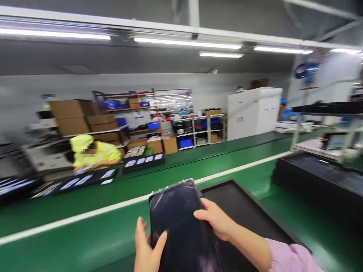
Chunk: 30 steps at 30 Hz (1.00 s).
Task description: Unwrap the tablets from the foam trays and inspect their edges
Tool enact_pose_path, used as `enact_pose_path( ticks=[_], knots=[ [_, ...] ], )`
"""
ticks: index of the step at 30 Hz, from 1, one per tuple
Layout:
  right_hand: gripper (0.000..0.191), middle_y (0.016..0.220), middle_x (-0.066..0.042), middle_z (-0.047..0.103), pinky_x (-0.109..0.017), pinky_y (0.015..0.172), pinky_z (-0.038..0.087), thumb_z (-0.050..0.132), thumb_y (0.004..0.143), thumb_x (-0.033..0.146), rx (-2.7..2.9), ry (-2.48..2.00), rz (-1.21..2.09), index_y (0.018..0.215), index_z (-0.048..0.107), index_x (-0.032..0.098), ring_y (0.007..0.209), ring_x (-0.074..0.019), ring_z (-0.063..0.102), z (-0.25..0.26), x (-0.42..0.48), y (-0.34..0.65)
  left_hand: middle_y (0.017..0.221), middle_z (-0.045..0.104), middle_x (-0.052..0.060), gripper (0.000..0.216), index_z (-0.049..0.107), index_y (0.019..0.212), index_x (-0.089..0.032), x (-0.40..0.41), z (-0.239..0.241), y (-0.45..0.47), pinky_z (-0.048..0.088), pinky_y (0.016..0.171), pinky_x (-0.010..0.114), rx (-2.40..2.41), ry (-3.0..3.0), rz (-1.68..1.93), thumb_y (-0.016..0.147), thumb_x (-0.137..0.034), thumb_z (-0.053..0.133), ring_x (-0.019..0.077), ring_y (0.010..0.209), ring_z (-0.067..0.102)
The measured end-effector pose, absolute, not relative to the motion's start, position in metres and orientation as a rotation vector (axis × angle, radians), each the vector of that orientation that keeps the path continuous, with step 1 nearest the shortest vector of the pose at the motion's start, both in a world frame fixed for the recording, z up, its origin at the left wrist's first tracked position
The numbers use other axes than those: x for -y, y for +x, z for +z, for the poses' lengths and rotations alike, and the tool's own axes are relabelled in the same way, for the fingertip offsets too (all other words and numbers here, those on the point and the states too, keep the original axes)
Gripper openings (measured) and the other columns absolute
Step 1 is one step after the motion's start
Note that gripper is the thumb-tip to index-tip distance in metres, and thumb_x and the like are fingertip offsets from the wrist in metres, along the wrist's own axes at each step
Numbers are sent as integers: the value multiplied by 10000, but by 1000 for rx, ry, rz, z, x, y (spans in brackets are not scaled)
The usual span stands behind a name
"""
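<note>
A stack of dark glossy panels in clear wrap point(181, 226) stands tilted at the near edge of the green conveyor belt point(85, 230). My left hand point(146, 249) cups its lower left side, thumb on the front face. My right hand point(217, 219) grips its right edge, fingers curled over the face. Just to the right and behind lies a shallow black tray point(241, 204), which the panels partly overlap.
A stack of black trays point(317, 177) sits at the right. Across the belt, a person in a yellow smock point(95, 153) bends over black trays of small panels point(143, 160). Cardboard boxes, shelves and a white cabinet point(253, 111) line the back wall.
</note>
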State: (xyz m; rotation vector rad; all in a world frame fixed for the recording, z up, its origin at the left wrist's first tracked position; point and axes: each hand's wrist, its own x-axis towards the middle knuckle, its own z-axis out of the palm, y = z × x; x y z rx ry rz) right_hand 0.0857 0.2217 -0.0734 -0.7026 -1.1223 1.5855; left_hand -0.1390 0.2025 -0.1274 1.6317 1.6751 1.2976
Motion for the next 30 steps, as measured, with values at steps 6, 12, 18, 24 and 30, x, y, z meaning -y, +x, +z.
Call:
enact_pose_path(
  ticks=[6, 12, 18, 24, 30],
  knots=[
    [472, 834, -32, 637, -328, 762, 468, 811, 544, 374, 1315, -612, 1306, 933, 603, 207, 806, -205, 590, -67, -217, 126, 910, 679, 108, 619, 602, 966, -113, -192, -68, -84, 491, 860, 378, -1047, 1203, 1514, 491, -471, 773, 272, 903, 617],
    [783, 1025, -91, 622, -386, 822, 470, 822, 465, 564, 1239, -576, 1129, 1116, 524, 247, 962, -271, 575, -59, -209, 144, 933, 675, 100, 624, 590, 1019, -147, -181, -46, -70, 513, 805, 337, -939, 1400, 1529, 521, -470, 783, 254, 884, 629],
    [526, 953, -111, 649, -368, 743, 490, 769, 569, 572, 1457, -509, 1093, 942, 659, 218, 856, -269, 608, -49, -185, 147, 1111, 619, 124, 591, 603, 1078, -181, -161, -43, -75, 508, 821, 316, -788, 1655, 1577, 608, -517, 730, 261, 967, 604],
    [426, 860, -105, 661, -376, 713, 500, 714, 644, 586, 1572, -397, 1056, 893, 689, 242, 814, -263, 616, -60, -172, 157, 829, 694, 92, 402, 695, 889, -174, -145, -47, -73, 520, 700, 275, -705, 1840, 1509, 674, -513, 682, 216, 764, 644],
    [368, 914, -106, 659, -408, 771, 492, 662, 733, 543, 1667, -292, 994, 964, 670, 256, 881, -266, 608, -64, -164, 162, 815, 690, 104, 395, 660, 866, -156, -133, -44, -69, 521, 679, 280, -638, 1953, 1508, 704, -517, 657, 205, 742, 649]
  ],
)
